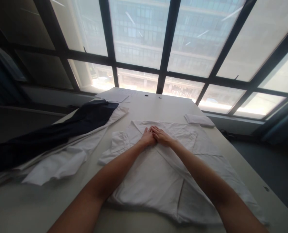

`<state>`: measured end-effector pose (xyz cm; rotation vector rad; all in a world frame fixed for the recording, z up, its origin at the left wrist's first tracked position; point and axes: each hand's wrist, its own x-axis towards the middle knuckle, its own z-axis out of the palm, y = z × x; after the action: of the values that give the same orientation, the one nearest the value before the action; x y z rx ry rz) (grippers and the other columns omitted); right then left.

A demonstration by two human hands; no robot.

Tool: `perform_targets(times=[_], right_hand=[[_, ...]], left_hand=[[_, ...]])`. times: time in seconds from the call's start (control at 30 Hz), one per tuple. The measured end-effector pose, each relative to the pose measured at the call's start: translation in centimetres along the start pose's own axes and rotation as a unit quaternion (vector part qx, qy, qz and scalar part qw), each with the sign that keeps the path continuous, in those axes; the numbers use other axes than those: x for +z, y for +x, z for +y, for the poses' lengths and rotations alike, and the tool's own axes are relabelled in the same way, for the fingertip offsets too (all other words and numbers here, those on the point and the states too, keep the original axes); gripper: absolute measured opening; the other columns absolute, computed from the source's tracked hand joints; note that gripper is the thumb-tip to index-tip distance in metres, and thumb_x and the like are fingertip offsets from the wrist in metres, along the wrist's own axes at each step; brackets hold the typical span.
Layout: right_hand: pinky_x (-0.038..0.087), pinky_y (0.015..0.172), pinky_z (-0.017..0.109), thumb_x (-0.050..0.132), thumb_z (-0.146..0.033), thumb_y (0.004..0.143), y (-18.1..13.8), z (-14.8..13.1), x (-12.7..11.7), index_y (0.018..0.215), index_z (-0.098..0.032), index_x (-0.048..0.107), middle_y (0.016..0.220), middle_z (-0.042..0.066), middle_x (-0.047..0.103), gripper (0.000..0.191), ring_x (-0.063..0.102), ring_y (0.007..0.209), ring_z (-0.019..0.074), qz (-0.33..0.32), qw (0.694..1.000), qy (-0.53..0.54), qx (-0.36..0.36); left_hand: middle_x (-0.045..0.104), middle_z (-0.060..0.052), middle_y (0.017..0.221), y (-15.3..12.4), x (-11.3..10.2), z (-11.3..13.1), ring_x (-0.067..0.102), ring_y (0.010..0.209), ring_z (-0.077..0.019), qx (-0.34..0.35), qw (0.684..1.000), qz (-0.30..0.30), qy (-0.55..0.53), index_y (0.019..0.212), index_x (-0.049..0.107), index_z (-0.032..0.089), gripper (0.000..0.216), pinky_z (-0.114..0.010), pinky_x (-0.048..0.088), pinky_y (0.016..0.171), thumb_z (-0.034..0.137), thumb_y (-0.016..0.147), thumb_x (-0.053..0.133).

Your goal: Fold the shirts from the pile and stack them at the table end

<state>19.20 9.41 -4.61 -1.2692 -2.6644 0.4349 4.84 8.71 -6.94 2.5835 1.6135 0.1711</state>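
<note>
A white long-sleeved garment, perhaps a shirt (pixel 148 174), lies spread on the white table in front of me, with one side turned over in a slanting fold. My left hand (pixel 148 137) rests flat on its upper middle, fingers stretched out. Beside it, my right hand (pixel 161 136) also lies flat, and the fingertips of both hands meet or overlap. Neither hand is gripping the cloth. A gathered cuff (pixel 119 141) sticks out on the left of the garment. Part of the fabric is hidden under my forearms.
Dark navy clothing (pixel 61 127) and white cloth (pixel 58 165) are heaped along the table's left side. A folded white cloth (pixel 199 120) sits at the right edge. Paper sheets (pixel 112 95) lie at the far left of the table (pixel 158 108). Large windows (pixel 139 32) stand beyond.
</note>
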Motion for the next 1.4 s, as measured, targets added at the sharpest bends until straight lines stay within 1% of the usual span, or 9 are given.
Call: perform_targets(times=[0.13, 0.23, 0.47, 0.57, 0.67, 0.9, 1.07, 1.23, 1.4], right_hand=[[0.017, 0.125, 0.04, 0.02, -0.04, 0.109, 5.1, 1.5, 0.1, 0.157, -0.017, 0.038, 0.166, 0.007, 0.029, 0.057, 0.018, 0.155, 0.0181, -0.02, 1.0, -0.006, 0.016], [0.015, 0.125, 0.044, 0.018, -0.04, 0.109, 7.0, 2.6, 0.1, 0.156, -0.017, 0.04, 0.166, 0.009, 0.027, 0.057, 0.02, 0.155, 0.0201, -0.022, 0.999, -0.018, 0.03], [0.013, 0.124, 0.043, 0.011, -0.036, 0.108, 7.8, 4.5, 0.5, 0.158, -0.014, 0.036, 0.166, 0.01, 0.027, 0.059, 0.02, 0.155, 0.0184, -0.007, 0.999, -0.036, 0.019], [0.012, 0.124, 0.042, 0.016, -0.034, 0.107, 7.6, 4.5, 0.9, 0.159, -0.015, 0.033, 0.167, 0.009, 0.026, 0.058, 0.017, 0.155, 0.0175, 0.013, 0.998, -0.059, 0.019], [0.011, 0.124, 0.047, 0.023, -0.035, 0.105, 7.5, 4.5, 1.1, 0.16, -0.013, 0.03, 0.168, 0.01, 0.023, 0.059, 0.017, 0.155, 0.0211, 0.038, 0.993, -0.08, 0.075], [0.013, 0.122, 0.054, 0.029, -0.036, 0.101, 6.9, 4.4, 1.6, 0.156, -0.001, 0.034, 0.164, 0.021, 0.029, 0.066, 0.022, 0.153, 0.0319, 0.136, 0.954, -0.069, 0.257], [0.027, 0.119, 0.041, 0.035, -0.03, 0.099, 7.1, 5.2, 0.5, 0.145, -0.008, 0.054, 0.15, 0.02, 0.051, 0.055, 0.042, 0.142, 0.0295, 0.204, 0.937, -0.007, 0.285], [0.047, 0.098, 0.033, 0.046, -0.033, 0.096, 9.0, 7.3, -1.8, 0.133, -0.009, 0.064, 0.125, 0.019, 0.07, 0.047, 0.065, 0.118, 0.0282, 0.197, 0.924, 0.042, 0.325], [0.05, 0.089, 0.029, 0.063, -0.028, 0.087, 10.9, 8.3, -2.5, 0.112, -0.012, 0.074, 0.111, 0.017, 0.076, 0.031, 0.07, 0.107, 0.0269, 0.192, 0.918, 0.079, 0.338]], left_hand=[[0.028, -0.011, 0.166, 0.3, 0.5, 0.2, 0.015, 0.154, -0.0378, -0.002, 1.0, 0.017, -0.016, 0.161, 0.031, 0.023, 0.067, -0.06, 0.003, 0.124, 0.043, 0.099, 0.044], [0.022, -0.012, 0.167, 0.2, 0.5, 0.4, 0.013, 0.154, -0.0378, -0.005, 0.998, 0.045, -0.034, 0.163, 0.022, 0.02, 0.071, -0.063, 0.006, 0.123, 0.049, 0.1, 0.038], [0.024, -0.011, 0.167, 0.3, -0.5, -1.2, 0.013, 0.156, -0.0277, -0.01, 0.998, -0.003, -0.056, 0.161, 0.026, 0.02, 0.068, -0.056, 0.014, 0.124, 0.048, 0.1, 0.036], [0.026, -0.013, 0.167, 0.3, -0.7, -2.6, 0.021, 0.154, -0.0268, -0.07, 0.996, 0.015, -0.052, 0.16, 0.028, 0.016, 0.064, -0.052, 0.017, 0.124, 0.043, 0.103, 0.029], [0.024, -0.015, 0.167, 0.1, -0.8, -3.2, 0.021, 0.154, -0.0293, -0.126, 0.991, 0.035, -0.038, 0.159, 0.031, 0.012, 0.066, -0.052, 0.016, 0.124, 0.046, 0.102, 0.03], [0.021, -0.021, 0.166, -0.3, -0.9, -2.5, 0.016, 0.155, -0.0327, -0.175, 0.983, 0.051, -0.034, 0.158, 0.029, 0.005, 0.073, -0.051, 0.014, 0.125, 0.049, 0.1, 0.035], [0.021, -0.021, 0.167, -0.4, -1.0, -2.4, 0.016, 0.155, -0.0326, -0.181, 0.981, 0.054, -0.037, 0.158, 0.03, 0.006, 0.072, -0.052, 0.014, 0.124, 0.049, 0.1, 0.036], [0.019, -0.021, 0.167, -0.5, -1.0, -2.2, 0.015, 0.155, -0.0321, -0.183, 0.981, 0.053, -0.034, 0.157, 0.03, 0.004, 0.073, -0.052, 0.013, 0.124, 0.049, 0.1, 0.035], [0.019, -0.02, 0.167, -0.5, -0.8, -2.1, 0.015, 0.155, -0.0314, -0.188, 0.98, 0.056, -0.03, 0.157, 0.029, 0.003, 0.074, -0.051, 0.013, 0.125, 0.05, 0.1, 0.033]])
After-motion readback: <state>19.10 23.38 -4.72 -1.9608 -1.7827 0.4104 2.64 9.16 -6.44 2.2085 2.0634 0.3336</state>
